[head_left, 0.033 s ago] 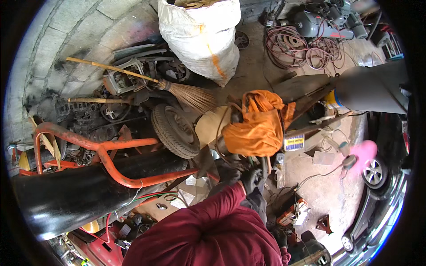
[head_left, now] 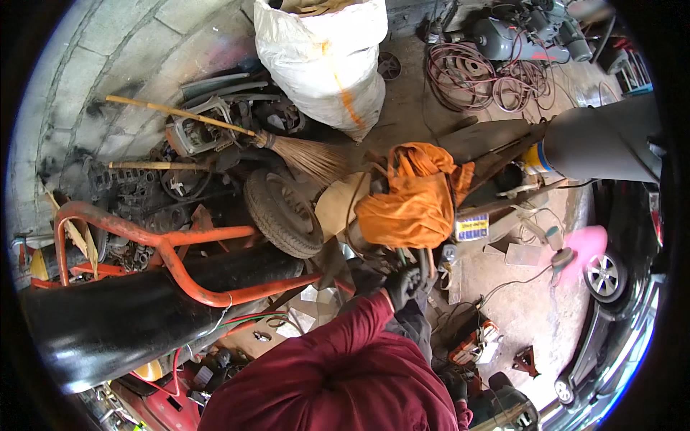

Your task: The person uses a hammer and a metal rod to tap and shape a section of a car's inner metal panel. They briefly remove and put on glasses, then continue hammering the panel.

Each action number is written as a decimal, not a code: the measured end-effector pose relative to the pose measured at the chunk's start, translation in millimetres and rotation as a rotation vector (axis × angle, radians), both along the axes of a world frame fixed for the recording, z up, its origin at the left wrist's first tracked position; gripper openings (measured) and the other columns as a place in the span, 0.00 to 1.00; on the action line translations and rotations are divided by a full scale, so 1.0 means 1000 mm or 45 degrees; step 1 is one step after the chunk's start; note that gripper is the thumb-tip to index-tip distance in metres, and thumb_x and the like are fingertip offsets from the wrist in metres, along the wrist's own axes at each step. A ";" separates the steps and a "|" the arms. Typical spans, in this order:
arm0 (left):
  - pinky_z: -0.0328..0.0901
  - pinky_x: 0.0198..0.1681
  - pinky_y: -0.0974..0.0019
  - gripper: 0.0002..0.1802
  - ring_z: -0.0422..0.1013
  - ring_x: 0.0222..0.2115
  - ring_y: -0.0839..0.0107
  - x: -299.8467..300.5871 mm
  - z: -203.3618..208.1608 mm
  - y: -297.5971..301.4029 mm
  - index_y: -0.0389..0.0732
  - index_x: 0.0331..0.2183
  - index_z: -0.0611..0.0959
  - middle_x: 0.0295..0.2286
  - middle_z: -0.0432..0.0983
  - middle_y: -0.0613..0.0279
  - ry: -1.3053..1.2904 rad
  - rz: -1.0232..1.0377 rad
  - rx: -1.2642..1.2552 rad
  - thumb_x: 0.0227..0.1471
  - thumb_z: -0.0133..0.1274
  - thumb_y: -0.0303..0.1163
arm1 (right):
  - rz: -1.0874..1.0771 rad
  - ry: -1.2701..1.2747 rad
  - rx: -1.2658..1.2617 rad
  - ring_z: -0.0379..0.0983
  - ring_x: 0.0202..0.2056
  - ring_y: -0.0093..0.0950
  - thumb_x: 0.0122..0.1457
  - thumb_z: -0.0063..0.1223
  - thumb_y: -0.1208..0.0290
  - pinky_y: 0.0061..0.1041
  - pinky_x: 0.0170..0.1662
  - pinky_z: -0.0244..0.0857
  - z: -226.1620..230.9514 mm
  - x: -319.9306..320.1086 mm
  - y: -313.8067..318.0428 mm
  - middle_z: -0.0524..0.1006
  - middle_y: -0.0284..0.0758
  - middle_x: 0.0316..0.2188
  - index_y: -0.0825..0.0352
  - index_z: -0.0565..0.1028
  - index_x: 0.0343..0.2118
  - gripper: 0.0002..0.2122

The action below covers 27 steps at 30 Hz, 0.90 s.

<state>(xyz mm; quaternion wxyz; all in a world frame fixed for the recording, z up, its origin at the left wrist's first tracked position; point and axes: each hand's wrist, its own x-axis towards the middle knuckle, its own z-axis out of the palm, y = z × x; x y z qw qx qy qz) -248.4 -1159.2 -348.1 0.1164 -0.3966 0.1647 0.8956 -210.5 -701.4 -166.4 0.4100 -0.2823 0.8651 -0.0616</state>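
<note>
My left hand (head_left: pixel 404 286), in a dark glove, is raised in front of me, its fingers curled. Whatever lies inside them is too dark to make out. Just beyond it, thin bent tubes or rods (head_left: pixel 430 263) stick out beneath a crumpled orange cloth (head_left: pixel 408 218). The cloth is draped over something whose shape it hides. Low at my right side is my right hand (head_left: pixel 454 383), dark-gloved and partly lost in shadow beside dark machinery. Its fingers cannot be read. A small blue and yellow box (head_left: pixel 472 227) lies right of the cloth.
To the left, a red tubular frame (head_left: pixel 194 287) rests over a black cylinder (head_left: pixel 129 316), near a tyre (head_left: pixel 284 213) and a straw broom (head_left: pixel 302 154). Beyond stands a white sack (head_left: pixel 323 65). Coiled hose (head_left: pixel 460 75), a grey cylinder (head_left: pixel 604 144) and a car wheel (head_left: pixel 606 278) are right.
The whole view has shifted very slightly. My left hand's fingers look a little more curled near the tubes. The orange cloth and other things stay put.
</note>
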 end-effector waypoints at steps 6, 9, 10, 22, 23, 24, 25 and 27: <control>0.69 0.34 0.68 0.21 0.72 0.34 0.78 0.034 -0.019 -0.183 0.43 0.55 0.80 0.35 0.76 0.71 0.543 -0.334 -0.687 0.60 0.55 0.20 | -0.029 0.174 0.057 0.77 0.53 0.51 0.55 0.55 0.74 0.48 0.59 0.71 -0.025 0.010 0.056 0.82 0.46 0.46 0.63 0.81 0.51 0.18; 0.68 0.30 0.67 0.09 0.71 0.30 0.74 0.030 -0.020 -0.287 0.47 0.46 0.80 0.31 0.73 0.69 0.162 -0.151 -0.382 0.63 0.54 0.29 | -0.269 0.063 0.080 0.76 0.56 0.51 0.72 0.47 0.64 0.45 0.63 0.69 -0.021 0.021 0.056 0.81 0.48 0.53 0.63 0.80 0.53 0.15; 0.66 0.28 0.67 0.05 0.70 0.28 0.74 0.034 -0.038 -0.325 0.50 0.41 0.80 0.29 0.72 0.70 -0.111 0.115 -0.032 0.65 0.55 0.37 | -0.105 0.069 0.112 0.75 0.57 0.50 0.72 0.46 0.64 0.44 0.64 0.68 -0.038 0.014 0.078 0.81 0.47 0.54 0.61 0.80 0.54 0.15; 0.59 0.26 0.61 0.19 0.68 0.22 0.67 -0.016 0.023 -0.365 0.55 0.26 0.74 0.20 0.71 0.69 -0.650 0.000 -0.452 0.61 0.63 0.50 | -1.117 -0.136 0.274 0.74 0.62 0.48 0.69 0.53 0.51 0.40 0.65 0.66 -0.043 0.009 0.032 0.80 0.48 0.58 0.66 0.81 0.57 0.24; 0.60 0.26 0.61 0.20 0.69 0.23 0.67 -0.016 0.025 -0.369 0.55 0.25 0.73 0.20 0.70 0.69 -0.665 0.019 -0.445 0.61 0.64 0.50 | -1.190 -0.159 0.262 0.75 0.61 0.48 0.69 0.54 0.51 0.40 0.64 0.67 -0.044 0.008 0.024 0.80 0.50 0.57 0.68 0.80 0.57 0.25; 0.62 0.28 0.61 0.22 0.71 0.25 0.66 -0.020 0.028 -0.369 0.55 0.24 0.70 0.19 0.69 0.69 -0.644 0.014 -0.369 0.61 0.64 0.48 | -1.272 -0.176 0.250 0.75 0.60 0.49 0.69 0.54 0.51 0.40 0.63 0.68 -0.028 0.000 0.004 0.80 0.51 0.57 0.69 0.80 0.57 0.25; 0.62 0.28 0.61 0.22 0.71 0.25 0.65 -0.022 0.030 -0.365 0.55 0.24 0.70 0.19 0.70 0.69 -0.615 0.020 -0.396 0.61 0.64 0.47 | -1.343 -0.190 0.244 0.76 0.59 0.50 0.69 0.55 0.50 0.40 0.62 0.69 -0.016 -0.006 -0.008 0.81 0.52 0.56 0.70 0.80 0.57 0.26; 0.63 0.29 0.60 0.22 0.72 0.26 0.64 -0.024 0.034 -0.358 0.55 0.23 0.69 0.19 0.72 0.68 -0.562 0.015 -0.452 0.62 0.63 0.46 | -1.363 -0.170 0.187 0.77 0.59 0.49 0.68 0.56 0.50 0.39 0.62 0.69 -0.012 0.001 -0.011 0.81 0.53 0.55 0.71 0.80 0.57 0.27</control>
